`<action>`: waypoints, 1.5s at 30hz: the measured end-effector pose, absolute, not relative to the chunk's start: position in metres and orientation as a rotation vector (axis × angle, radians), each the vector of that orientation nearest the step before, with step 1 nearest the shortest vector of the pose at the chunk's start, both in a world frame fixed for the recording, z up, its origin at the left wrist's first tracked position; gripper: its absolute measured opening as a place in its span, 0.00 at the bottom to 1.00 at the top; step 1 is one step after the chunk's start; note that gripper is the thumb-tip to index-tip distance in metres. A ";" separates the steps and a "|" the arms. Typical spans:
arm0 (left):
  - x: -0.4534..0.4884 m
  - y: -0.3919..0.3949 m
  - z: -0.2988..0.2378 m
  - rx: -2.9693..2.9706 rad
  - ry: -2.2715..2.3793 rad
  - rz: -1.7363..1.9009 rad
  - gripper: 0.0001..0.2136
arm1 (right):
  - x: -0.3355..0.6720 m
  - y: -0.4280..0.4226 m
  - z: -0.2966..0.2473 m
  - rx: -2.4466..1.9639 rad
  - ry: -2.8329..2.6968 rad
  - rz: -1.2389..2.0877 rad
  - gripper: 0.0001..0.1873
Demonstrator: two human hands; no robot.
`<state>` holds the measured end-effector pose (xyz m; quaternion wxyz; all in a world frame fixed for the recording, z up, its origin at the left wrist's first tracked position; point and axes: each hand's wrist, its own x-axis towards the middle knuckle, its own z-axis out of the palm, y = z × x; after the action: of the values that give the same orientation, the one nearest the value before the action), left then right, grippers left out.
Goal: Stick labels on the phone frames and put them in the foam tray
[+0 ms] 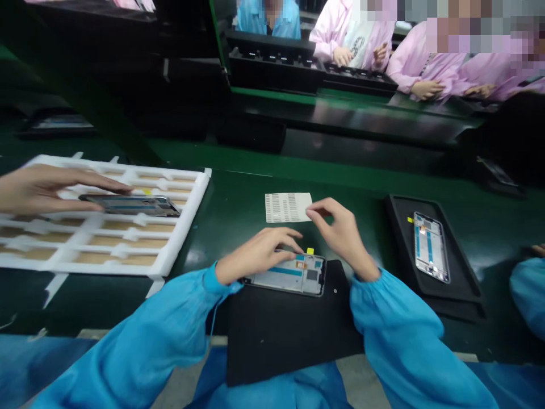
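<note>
On a black mat lies a phone frame with blue strips and a yellow tab, its inner side up. My left hand hovers low over the frame's far edge, fingers stretched and apart, thumb close to or touching it. Beyond it is a white sheet of small printed labels. At the sheet's right edge my right hand has thumb and forefinger pinched together. Whatever is between those fingertips is too small to make out.
At left, another person's hand holds a phone frame over a white divided tray. At right, a black tray bears another phone frame. A co-worker's blue sleeve is at the right edge. People in pink stand across the line.
</note>
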<state>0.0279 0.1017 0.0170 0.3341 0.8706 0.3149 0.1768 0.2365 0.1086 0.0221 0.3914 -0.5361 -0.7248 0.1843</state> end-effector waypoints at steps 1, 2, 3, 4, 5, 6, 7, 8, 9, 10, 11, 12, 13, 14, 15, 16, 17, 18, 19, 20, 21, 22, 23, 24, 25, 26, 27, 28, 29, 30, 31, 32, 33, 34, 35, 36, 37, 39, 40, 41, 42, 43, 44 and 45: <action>0.027 0.118 0.014 2.210 0.843 0.442 0.08 | 0.230 0.132 0.016 -1.408 -1.910 0.475 0.05; 0.025 0.132 0.011 2.160 0.872 0.429 0.08 | 0.223 0.154 0.009 -1.426 -1.965 0.486 0.06; 0.023 0.144 0.008 2.119 0.901 0.422 0.08 | 0.217 0.172 0.002 -1.441 -2.021 0.498 0.06; 0.020 0.153 0.004 2.084 0.926 0.409 0.08 | 0.213 0.187 -0.004 -1.449 -2.066 0.509 0.06; 0.018 0.159 0.000 2.056 0.946 0.393 0.09 | 0.210 0.198 -0.010 -1.450 -2.102 0.523 0.07; 0.015 0.163 -0.003 2.036 0.957 0.379 0.08 | 0.208 0.206 -0.015 -1.454 -2.136 0.536 0.07; 0.012 0.165 -0.007 2.023 0.960 0.371 0.08 | 0.207 0.210 -0.019 -1.458 -2.163 0.550 0.07; 0.010 0.166 -0.009 2.017 0.960 0.369 0.08 | 0.207 0.213 -0.022 -1.461 -2.183 0.563 0.07; 0.009 0.166 -0.011 2.013 0.959 0.372 0.08 | 0.207 0.214 -0.025 -1.458 -2.197 0.575 0.07; 0.008 0.165 -0.012 2.008 0.959 0.376 0.08 | 0.208 0.214 -0.027 -1.452 -2.205 0.586 0.07; 0.007 0.165 -0.012 2.001 0.960 0.376 0.07 | 0.208 0.213 -0.029 -1.444 -2.207 0.595 0.07; 0.007 0.164 -0.012 1.993 0.962 0.372 0.07 | 0.208 0.212 -0.030 -1.435 -2.200 0.604 0.07; 0.007 0.164 -0.012 1.984 0.965 0.367 0.07 | 0.208 0.212 -0.032 -1.428 -2.183 0.612 0.07; 0.007 0.164 -0.012 1.976 0.967 0.360 0.07 | 0.207 0.211 -0.034 -1.423 -2.156 0.619 0.07; 0.008 0.165 -0.012 1.969 0.967 0.351 0.07 | 0.207 0.211 -0.036 -1.422 -2.118 0.627 0.06; 0.008 0.165 -0.012 1.963 0.967 0.342 0.08 | 0.206 0.210 -0.038 -1.420 -2.069 0.635 0.06; 0.008 0.166 -0.012 1.959 0.966 0.334 0.08 | 0.205 0.210 -0.038 -1.416 -2.008 0.641 0.05; 0.008 0.166 -0.012 1.957 0.965 0.327 0.08 | 0.204 0.209 -0.038 -1.411 -1.933 0.643 0.05; 0.007 0.166 -0.012 1.957 0.964 0.322 0.08 | 0.203 0.208 -0.037 -1.403 -1.846 0.643 0.06; 0.007 0.166 -0.012 1.959 0.963 0.319 0.08 | 0.202 0.207 -0.034 -1.392 -1.753 0.645 0.09; 0.007 0.166 -0.011 1.961 0.963 0.318 0.08 | 0.201 0.205 -0.031 -1.376 -1.660 0.652 0.11; 0.007 0.165 -0.011 1.964 0.966 0.320 0.09 | 0.201 0.202 -0.027 -1.357 -1.574 0.666 0.14; 0.008 0.164 -0.010 1.967 0.971 0.323 0.09 | 0.200 0.198 -0.022 -1.336 -1.502 0.687 0.15; 0.008 0.163 -0.009 1.970 0.977 0.327 0.10 | 0.200 0.192 -0.016 -1.314 -1.447 0.713 0.16; 0.008 0.161 -0.007 1.976 0.984 0.338 0.10 | 0.200 0.184 -0.011 -1.295 -1.411 0.736 0.15; 0.008 0.159 -0.005 1.988 0.990 0.355 0.10 | 0.201 0.175 -0.005 -1.274 -1.377 0.760 0.14; 0.008 0.157 -0.002 2.007 0.998 0.377 0.10 | 0.202 0.164 0.001 -1.250 -1.339 0.790 0.13; 0.007 0.153 0.002 2.031 1.007 0.404 0.10 | 0.204 0.152 0.007 -1.226 -1.296 0.825 0.12; 0.006 0.149 0.007 2.060 1.016 0.434 0.09 | 0.207 0.139 0.014 -1.203 -1.251 0.863 0.13; 0.005 0.144 0.012 2.092 1.022 0.462 0.09 | 0.210 0.125 0.021 -1.187 -1.210 0.899 0.14; 0.004 0.136 0.018 2.125 1.027 0.484 0.09 | 0.213 0.111 0.027 -1.181 -1.181 0.927 0.15; 0.003 0.127 0.024 2.160 1.029 0.500 0.09 | 0.216 0.096 0.034 -1.185 -1.174 0.943 0.15; 0.002 0.116 0.029 2.198 1.031 0.517 0.09 | 0.219 0.081 0.041 -1.197 -1.193 0.945 0.15; 0.001 0.104 0.034 2.238 1.030 0.539 0.10 | 0.221 0.066 0.047 -1.208 -1.230 0.938 0.15; 0.001 0.090 0.037 2.281 1.026 0.570 0.10 | 0.223 0.052 0.051 -1.216 -1.280 0.923 0.14; 0.003 0.075 0.039 2.324 1.015 0.615 0.11 | 0.224 0.038 0.055 -1.226 -1.343 0.893 0.14; 0.005 0.060 0.040 2.365 0.995 0.668 0.12 | 0.225 0.025 0.057 -1.239 -1.417 0.847 0.14; 0.010 0.034 0.037 2.426 0.934 0.760 0.12 | 0.225 0.003 0.057 -1.263 -1.585 0.712 0.14; 0.013 0.023 0.035 2.442 0.907 0.783 0.12 | 0.225 -0.005 0.055 -1.267 -1.670 0.634 0.14; 0.016 0.014 0.033 2.449 0.895 0.791 0.11 | 0.225 -0.012 0.053 -1.263 -1.748 0.559 0.15; 0.018 0.008 0.031 2.450 0.895 0.785 0.10 | 0.225 -0.017 0.051 -1.252 -1.823 0.493 0.15; 0.019 0.003 0.029 2.450 0.905 0.774 0.10 | 0.224 -0.020 0.049 -1.239 -1.891 0.441 0.14; 0.020 -0.001 0.028 2.452 0.921 0.771 0.09 | 0.224 -0.022 0.047 -1.227 -1.954 0.406 0.12; 0.019 -0.004 0.027 2.459 0.941 0.783 0.09 | 0.224 -0.023 0.045 -1.221 -2.008 0.389 0.11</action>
<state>0.0188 -0.0035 0.0270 0.1962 0.8778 0.3358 0.2796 0.2242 -0.0234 0.0450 0.3709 -0.4761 -0.7828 0.1517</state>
